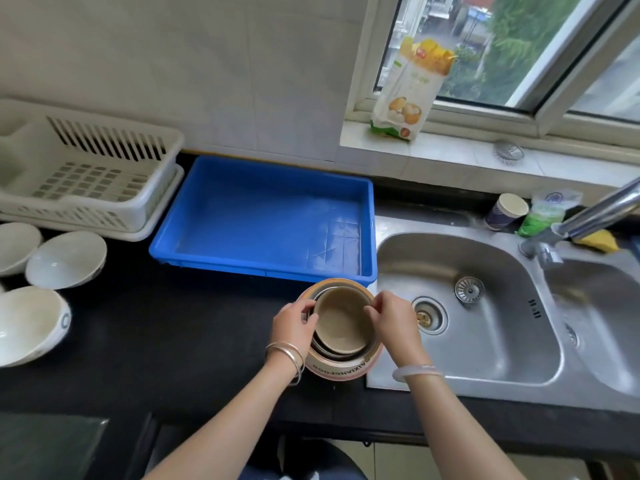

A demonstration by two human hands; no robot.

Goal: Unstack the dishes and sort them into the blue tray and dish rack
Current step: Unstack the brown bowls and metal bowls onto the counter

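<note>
My left hand [293, 323] and right hand [394, 322] pinch opposite rims of the round tan bowl [341, 325] topping the nested bowl stack [341, 370], toward the black counter's [180, 341] front edge, just before the blue plastic tray [263, 270].

Sink [485, 341], faucet [599, 209], paper cup [506, 211], yellow sponge [597, 240], bag [408, 91].

On my end: two bare forearms, uncovered down to the btm edge of frame. Just behind the left hand [294, 323], at the wrist, a few thin metal bangles [288, 356], silver-ish w/ a warmer gold tint, loose & overlapping. Just behind the right hand [394, 323], a single thicker bangle [417, 371], pale, milky, semi-translucent, smooth & rounded. Btwn the arms, well below both hands, a bit of dark blue clothing [277, 467] w/ a small white patch, too blurred for detail.
</note>
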